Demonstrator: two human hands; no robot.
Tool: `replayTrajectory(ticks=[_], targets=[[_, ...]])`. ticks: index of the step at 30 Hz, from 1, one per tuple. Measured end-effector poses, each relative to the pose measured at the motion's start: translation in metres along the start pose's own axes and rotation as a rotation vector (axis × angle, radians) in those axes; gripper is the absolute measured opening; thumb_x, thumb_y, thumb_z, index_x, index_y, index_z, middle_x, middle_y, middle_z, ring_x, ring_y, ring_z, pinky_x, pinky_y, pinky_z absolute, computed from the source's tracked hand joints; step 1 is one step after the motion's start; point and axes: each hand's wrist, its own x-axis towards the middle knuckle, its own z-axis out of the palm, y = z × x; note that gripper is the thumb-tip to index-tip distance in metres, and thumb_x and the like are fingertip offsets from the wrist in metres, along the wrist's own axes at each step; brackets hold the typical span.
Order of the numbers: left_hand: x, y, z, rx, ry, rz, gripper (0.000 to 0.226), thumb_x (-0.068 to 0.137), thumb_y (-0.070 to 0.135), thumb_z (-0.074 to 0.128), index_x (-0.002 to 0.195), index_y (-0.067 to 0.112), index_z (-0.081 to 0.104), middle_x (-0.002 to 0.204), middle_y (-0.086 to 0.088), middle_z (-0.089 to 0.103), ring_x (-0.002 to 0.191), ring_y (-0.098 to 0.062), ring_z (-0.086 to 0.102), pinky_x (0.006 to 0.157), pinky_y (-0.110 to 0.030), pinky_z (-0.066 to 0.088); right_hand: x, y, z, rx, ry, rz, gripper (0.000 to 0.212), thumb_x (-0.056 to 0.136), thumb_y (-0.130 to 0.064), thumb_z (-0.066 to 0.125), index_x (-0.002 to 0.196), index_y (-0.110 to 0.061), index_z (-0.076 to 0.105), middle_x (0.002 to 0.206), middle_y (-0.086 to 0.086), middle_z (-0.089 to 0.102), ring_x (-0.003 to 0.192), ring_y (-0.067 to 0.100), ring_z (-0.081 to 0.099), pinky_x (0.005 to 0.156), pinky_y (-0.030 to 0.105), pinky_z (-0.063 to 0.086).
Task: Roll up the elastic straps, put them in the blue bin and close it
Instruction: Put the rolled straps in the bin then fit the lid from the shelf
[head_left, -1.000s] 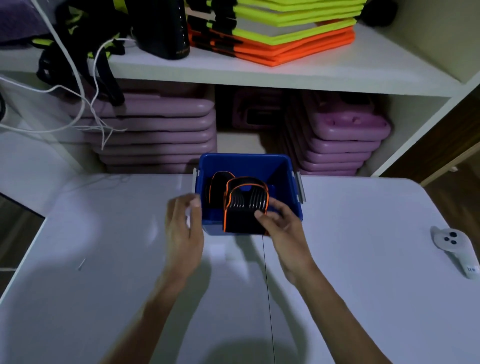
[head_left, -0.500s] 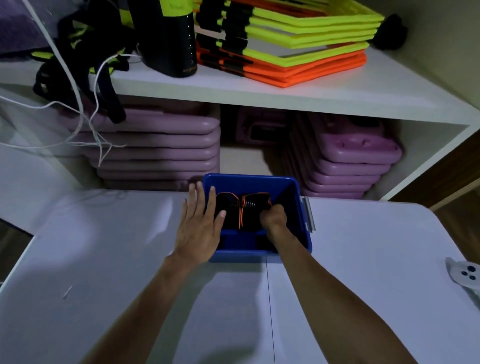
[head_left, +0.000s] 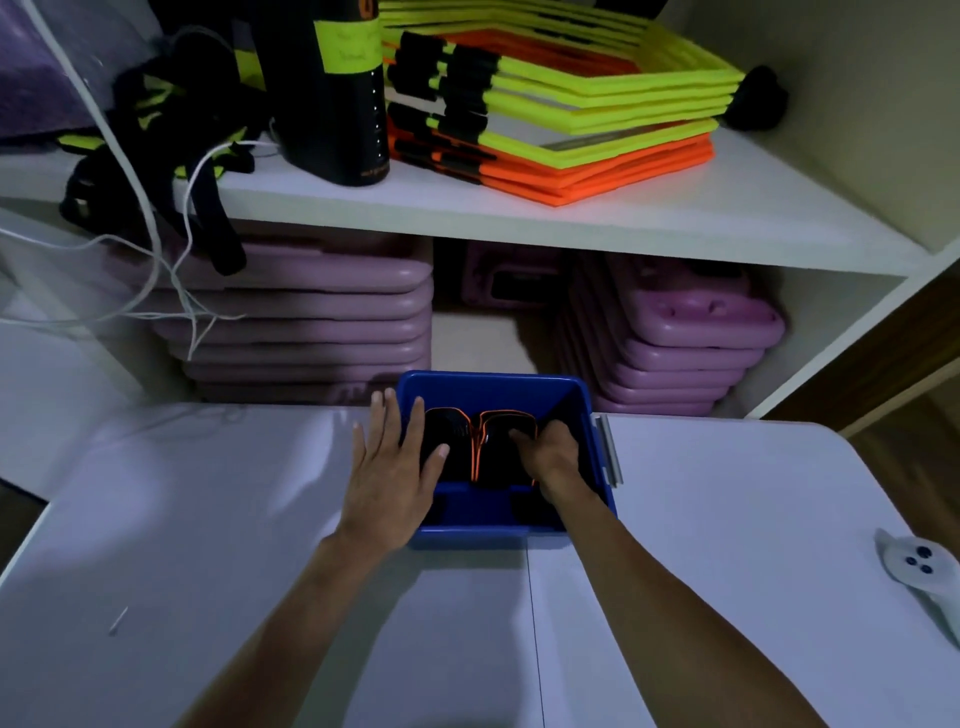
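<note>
Nearly packed: two rolled straps sit in the open bin, lid not yet on.

Both straps (head_left: 478, 447), black with orange edging, stand side by side inside the blue bin (head_left: 488, 387) at frame centre. The right hand (head_left: 553, 457) reaches into the bin, fingers curled on the right-hand roll, apparently pressing it down. The left hand (head_left: 395, 467) lies open and flat over the bin's left rim, thumb touching the left roll. No lid shows, so closing is what remains, by my reading. The bin rests at the far edge of a white desk (head_left: 208, 519); a white controller (head_left: 919, 566) lies at right. Behind, shelves (head_left: 623, 208) hold purple pads below, yellow and orange frames above.
</note>
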Motion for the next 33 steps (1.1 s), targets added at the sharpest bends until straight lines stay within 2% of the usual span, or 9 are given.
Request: replayTrajectory(ticks=[5,8,11,15,19,23,26,29,33], targets=[[0.003,0.011,-0.017,0.003,0.013,0.018,0.079,0.087,0.059,-0.001,0.152,0.014,0.005,0.160,-0.016,-0.006,0.146,-0.026,-0.015,0.114,-0.041,-0.011,-0.015,-0.009,-0.018,0.055,0.029,-0.068,0.032,0.092,-0.023,0.065,0.111,0.002,0.059,0.105,0.016,0.065,0.095,0.029,0.062,0.069,0.027,0.041],[0.008,0.028,-0.037,-0.015,0.037,0.069,0.082,0.087,0.062,-0.003,0.151,0.013,0.009,0.159,-0.018,-0.001,0.145,-0.025,-0.015,0.116,-0.043,-0.010,-0.030,-0.021,-0.038,0.057,0.069,-0.165,0.024,0.094,-0.027,0.062,0.097,-0.003,0.060,0.092,0.014,0.061,0.090,0.028,0.060,0.067,0.028,0.037],[0.028,0.061,-0.074,-0.099,0.101,0.157,0.090,0.082,0.069,-0.009,0.151,0.016,0.010,0.160,-0.014,-0.001,0.144,-0.018,-0.015,0.118,-0.041,-0.008,-0.049,-0.050,-0.078,0.104,0.159,-0.263,0.043,0.094,-0.031,0.061,0.118,0.004,0.060,0.114,0.019,0.066,0.110,0.031,0.060,0.087,0.031,0.044],[0.073,0.141,-0.162,-0.210,0.223,0.374,0.089,0.082,0.072,-0.004,0.152,0.019,0.013,0.161,-0.007,-0.003,0.146,-0.015,-0.012,0.118,-0.034,-0.005,-0.081,-0.120,-0.168,0.040,0.326,-0.461,0.053,0.093,-0.040,0.060,0.130,-0.002,0.056,0.125,0.015,0.064,0.117,0.027,0.058,0.093,0.026,0.039],[0.111,0.238,-0.271,-0.293,0.410,0.588,0.070,0.092,0.057,0.019,0.150,0.018,0.025,0.160,-0.004,0.012,0.148,-0.014,0.003,0.118,-0.032,0.006,-0.133,-0.199,-0.278,0.075,0.530,-0.636,0.050,0.094,-0.038,0.058,0.129,-0.002,0.056,0.124,0.016,0.064,0.117,0.027,0.058,0.091,0.025,0.041],[0.135,0.322,-0.381,-0.432,0.604,0.749,0.060,0.095,0.050,0.031,0.144,0.016,0.039,0.153,-0.006,0.034,0.144,-0.016,0.022,0.118,-0.038,0.020,-0.189,-0.265,-0.384,0.108,0.760,-0.712,0.055,0.094,-0.044,0.057,0.135,-0.009,0.051,0.132,0.015,0.059,0.121,0.028,0.056,0.101,0.039,0.046],[0.151,0.372,-0.443,-0.452,0.656,0.812,0.055,0.098,0.046,0.032,0.142,0.014,0.041,0.150,-0.008,0.039,0.141,-0.021,0.030,0.116,-0.042,0.025,-0.219,-0.298,-0.445,0.104,0.868,-0.750,0.056,0.094,-0.045,0.056,0.137,-0.010,0.048,0.127,0.011,0.061,0.111,0.022,0.061,0.092,0.038,0.052],[0.173,0.412,-0.484,-0.365,0.658,0.833,0.050,0.100,0.039,0.035,0.140,0.011,0.044,0.142,-0.011,0.047,0.132,-0.026,0.041,0.109,-0.041,0.033,-0.236,-0.321,-0.493,0.062,0.962,-0.798,0.043,0.095,-0.039,0.057,0.121,-0.004,0.058,0.095,0.010,0.069,0.078,0.019,0.066,0.070,0.033,0.055],[0.205,0.454,-0.510,-0.231,0.592,0.808,0.043,0.101,0.037,0.032,0.124,0.008,0.054,0.127,-0.016,0.055,0.118,-0.031,0.050,0.097,-0.040,0.039,-0.214,-0.356,-0.545,-0.055,1.110,-0.784,0.033,0.092,-0.040,0.060,0.083,-0.009,0.064,0.075,0.006,0.064,0.075,0.024,0.065,0.076,0.044,0.059]])
